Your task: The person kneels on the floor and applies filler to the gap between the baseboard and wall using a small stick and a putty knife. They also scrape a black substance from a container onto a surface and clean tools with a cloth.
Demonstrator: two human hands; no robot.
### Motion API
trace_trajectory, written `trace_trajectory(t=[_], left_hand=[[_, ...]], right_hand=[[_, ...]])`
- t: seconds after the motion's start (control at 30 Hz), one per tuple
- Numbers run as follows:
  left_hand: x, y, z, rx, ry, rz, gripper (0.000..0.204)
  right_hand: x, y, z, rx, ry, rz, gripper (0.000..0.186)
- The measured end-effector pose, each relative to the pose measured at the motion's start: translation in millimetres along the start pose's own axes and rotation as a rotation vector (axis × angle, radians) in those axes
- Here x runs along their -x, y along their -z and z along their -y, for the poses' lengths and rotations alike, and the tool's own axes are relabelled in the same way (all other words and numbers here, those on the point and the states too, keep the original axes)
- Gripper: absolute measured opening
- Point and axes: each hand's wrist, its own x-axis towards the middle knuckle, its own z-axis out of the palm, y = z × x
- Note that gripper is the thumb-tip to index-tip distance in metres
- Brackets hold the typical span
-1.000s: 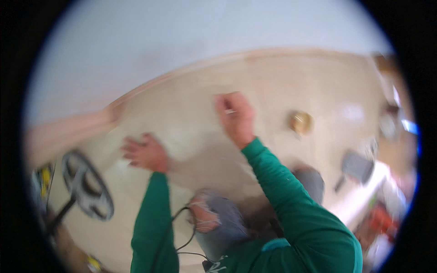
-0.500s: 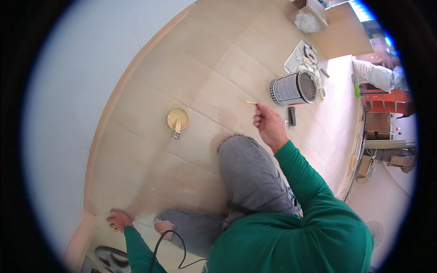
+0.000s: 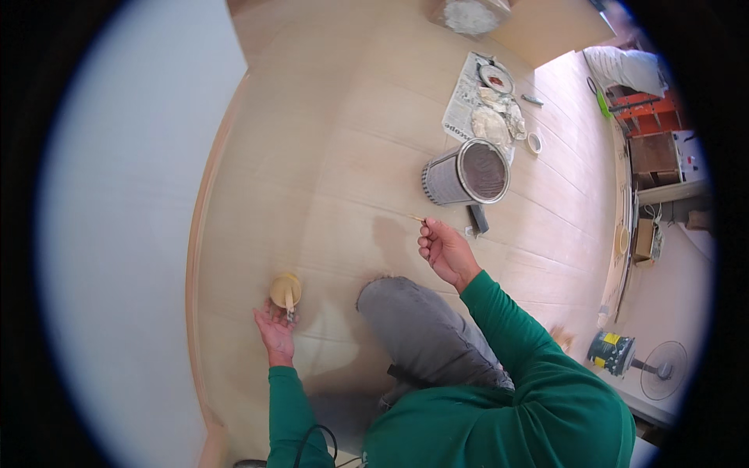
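Note:
My left hand (image 3: 277, 334) is palm up, fingers apart and slightly curled, at the near edge of a small yellowish pot (image 3: 278, 286) with a pale stick or brush across it; whether it touches the pot is unclear. My right hand (image 3: 441, 249) pinches a small, thin yellowish piece (image 3: 418, 218) between thumb and fingers. Just beyond it stand a large metal can (image 3: 443, 179) with grey-brown contents and a dark block (image 3: 478, 218) on the pale floor (image 3: 328, 156).
White wall (image 3: 125, 234) at left with wooden trim. Farther off lie newspaper (image 3: 458, 97) with crumpled cloths and a round lid, a tape roll (image 3: 534, 143) and a board (image 3: 546, 31). A fan (image 3: 663, 368), bucket (image 3: 612, 351) and orange shelving (image 3: 647, 117) line the right.
My left hand has moved from down by the wall's trim to the small pot. My right hand still holds the small piece. The view has turned toward the can and newspaper.

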Motion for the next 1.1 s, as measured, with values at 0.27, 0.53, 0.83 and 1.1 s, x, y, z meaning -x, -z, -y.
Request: trace_trajectory(t=[0.27, 0.53, 0.83, 1.1], left_hand=[[-35.7, -75.6, -21.0, -0.138, 0.158, 0.010, 0.094], [-55.4, -172.8, -37.1, -0.433, 0.252, 0.049, 0.096], [-35.1, -185.6, -49.9, -0.503, 0.253, -0.007, 0.095], [-48.3, -183.5, -37.9, -0.437, 0.261, -0.033, 0.094]], right_hand=[[1.9, 1.8, 69.0, -0.145, 0.047, 0.057, 0.016], [-10.5, -17.1, 139.5, -0.072, 0.226, 0.004, 0.017], [-40.7, 27.3, 242.7, 0.066, 0.512, -0.242, 0.030], [-174.7, 217.3, 272.6, 0.153, 0.417, -0.434, 0.031]])
